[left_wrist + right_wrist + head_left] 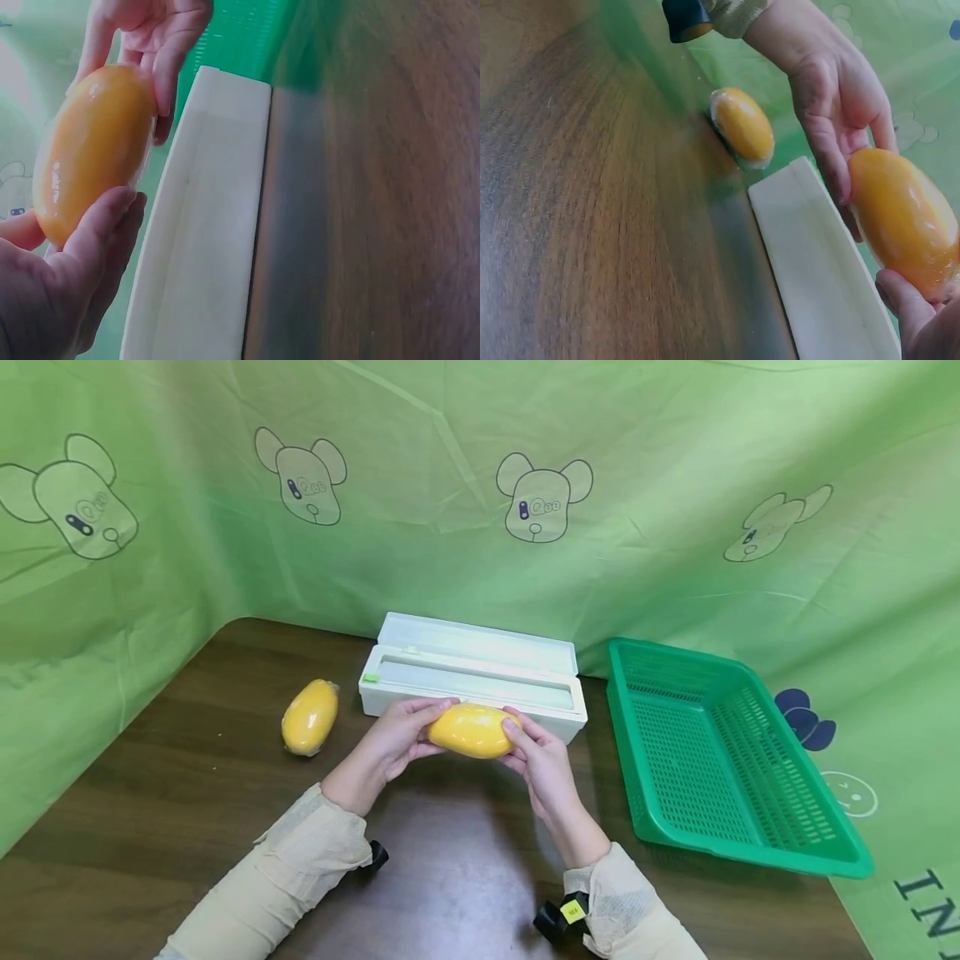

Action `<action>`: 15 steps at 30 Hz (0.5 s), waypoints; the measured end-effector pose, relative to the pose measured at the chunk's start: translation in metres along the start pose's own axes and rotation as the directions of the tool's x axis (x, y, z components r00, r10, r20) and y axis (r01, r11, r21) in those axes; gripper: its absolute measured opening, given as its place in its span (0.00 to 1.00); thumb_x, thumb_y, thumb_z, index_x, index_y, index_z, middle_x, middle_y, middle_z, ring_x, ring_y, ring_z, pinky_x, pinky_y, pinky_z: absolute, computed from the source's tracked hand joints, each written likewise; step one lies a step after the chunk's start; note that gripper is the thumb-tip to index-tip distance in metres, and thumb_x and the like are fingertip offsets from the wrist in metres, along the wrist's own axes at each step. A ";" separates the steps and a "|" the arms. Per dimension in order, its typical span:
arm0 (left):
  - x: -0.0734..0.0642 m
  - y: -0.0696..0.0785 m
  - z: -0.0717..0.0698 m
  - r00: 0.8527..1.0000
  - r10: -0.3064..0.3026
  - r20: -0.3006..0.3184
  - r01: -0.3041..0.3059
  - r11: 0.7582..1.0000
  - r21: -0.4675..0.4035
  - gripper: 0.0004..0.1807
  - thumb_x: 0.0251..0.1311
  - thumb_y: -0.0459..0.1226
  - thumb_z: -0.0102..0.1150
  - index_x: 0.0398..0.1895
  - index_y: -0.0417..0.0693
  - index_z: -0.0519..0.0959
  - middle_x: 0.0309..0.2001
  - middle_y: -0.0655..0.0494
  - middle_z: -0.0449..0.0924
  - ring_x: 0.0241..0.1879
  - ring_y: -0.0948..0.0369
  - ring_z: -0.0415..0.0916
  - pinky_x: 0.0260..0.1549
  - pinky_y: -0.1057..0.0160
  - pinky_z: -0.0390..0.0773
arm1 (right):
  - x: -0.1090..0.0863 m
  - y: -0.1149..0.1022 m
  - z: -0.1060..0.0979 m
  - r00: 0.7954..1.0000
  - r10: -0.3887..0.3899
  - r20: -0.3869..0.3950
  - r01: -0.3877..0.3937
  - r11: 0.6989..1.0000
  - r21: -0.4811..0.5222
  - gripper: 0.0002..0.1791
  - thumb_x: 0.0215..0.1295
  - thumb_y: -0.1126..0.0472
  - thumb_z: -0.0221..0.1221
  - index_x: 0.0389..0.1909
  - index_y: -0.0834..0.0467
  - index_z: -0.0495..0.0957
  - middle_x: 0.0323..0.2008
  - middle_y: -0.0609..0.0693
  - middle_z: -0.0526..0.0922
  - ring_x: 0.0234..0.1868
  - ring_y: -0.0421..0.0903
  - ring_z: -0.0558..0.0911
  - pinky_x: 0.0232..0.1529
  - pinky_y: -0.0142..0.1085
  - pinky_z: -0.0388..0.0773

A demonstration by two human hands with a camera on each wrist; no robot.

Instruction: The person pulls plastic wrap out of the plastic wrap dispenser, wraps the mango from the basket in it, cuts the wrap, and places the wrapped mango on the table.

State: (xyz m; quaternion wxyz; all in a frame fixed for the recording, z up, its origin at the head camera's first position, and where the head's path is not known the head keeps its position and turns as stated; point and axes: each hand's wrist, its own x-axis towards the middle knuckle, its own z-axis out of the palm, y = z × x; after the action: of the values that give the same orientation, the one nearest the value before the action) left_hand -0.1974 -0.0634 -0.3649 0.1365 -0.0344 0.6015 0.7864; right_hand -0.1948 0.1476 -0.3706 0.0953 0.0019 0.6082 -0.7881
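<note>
A yellow mango (472, 731) with a shiny clear film over it is held up between both hands, above the front edge of a white cling film dispenser box (465, 681). My left hand (403, 735) grips its left end with thumb and fingers. At the other end, the right hand (542, 760) pinches it, thumb on the near side. Crinkled film shows at one end of the held mango in the right wrist view. A second film-wrapped mango (310, 717) lies on the table to the left, also seen behind the box in the right wrist view.
The dispenser's lid (480, 643) stands raised at the back. To the right sits a green plastic basket (637, 777) with slotted walls. All of this is on a dark wooden table (187, 793), with a green printed curtain (420, 527) close behind.
</note>
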 end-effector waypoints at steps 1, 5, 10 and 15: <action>0.000 0.000 0.000 1.000 -0.001 0.009 0.001 1.000 -0.002 0.24 0.78 0.35 0.48 0.70 0.28 0.69 0.65 0.34 0.73 0.44 0.60 0.83 0.43 0.59 0.85 | 0.000 0.000 -0.001 1.000 0.002 0.006 -0.002 1.000 -0.003 0.24 0.77 0.67 0.54 0.69 0.72 0.69 0.66 0.65 0.73 0.43 0.41 0.87 0.45 0.34 0.83; 0.001 0.002 0.002 0.999 -0.022 0.050 0.021 1.000 0.014 0.23 0.78 0.34 0.45 0.69 0.29 0.70 0.64 0.34 0.74 0.46 0.59 0.82 0.44 0.59 0.84 | 0.000 -0.002 -0.004 1.000 0.022 0.006 -0.022 1.000 -0.005 0.24 0.79 0.62 0.51 0.68 0.73 0.70 0.61 0.64 0.79 0.44 0.43 0.87 0.46 0.35 0.84; 0.001 0.006 0.004 0.995 -0.066 0.081 0.059 0.995 0.084 0.24 0.74 0.34 0.41 0.69 0.34 0.72 0.62 0.38 0.76 0.45 0.58 0.81 0.42 0.59 0.83 | 0.001 -0.003 -0.004 0.999 0.035 0.013 -0.034 0.999 -0.034 0.23 0.80 0.61 0.51 0.66 0.72 0.72 0.58 0.64 0.81 0.45 0.44 0.87 0.45 0.36 0.84; 0.002 0.007 0.005 0.994 -0.075 0.077 0.062 0.985 0.162 0.25 0.73 0.37 0.41 0.69 0.36 0.74 0.58 0.42 0.77 0.45 0.57 0.78 0.41 0.59 0.81 | -0.001 0.001 -0.003 0.999 0.022 0.035 -0.020 0.998 -0.065 0.23 0.80 0.61 0.52 0.66 0.73 0.72 0.65 0.67 0.75 0.49 0.46 0.87 0.48 0.37 0.83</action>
State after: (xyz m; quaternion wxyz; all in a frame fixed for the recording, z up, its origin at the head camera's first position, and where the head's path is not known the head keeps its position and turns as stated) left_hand -0.2004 -0.0602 -0.3572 0.1904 -0.0116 0.6547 0.7314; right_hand -0.1946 0.1504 -0.3720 0.1143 -0.0090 0.6313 -0.7670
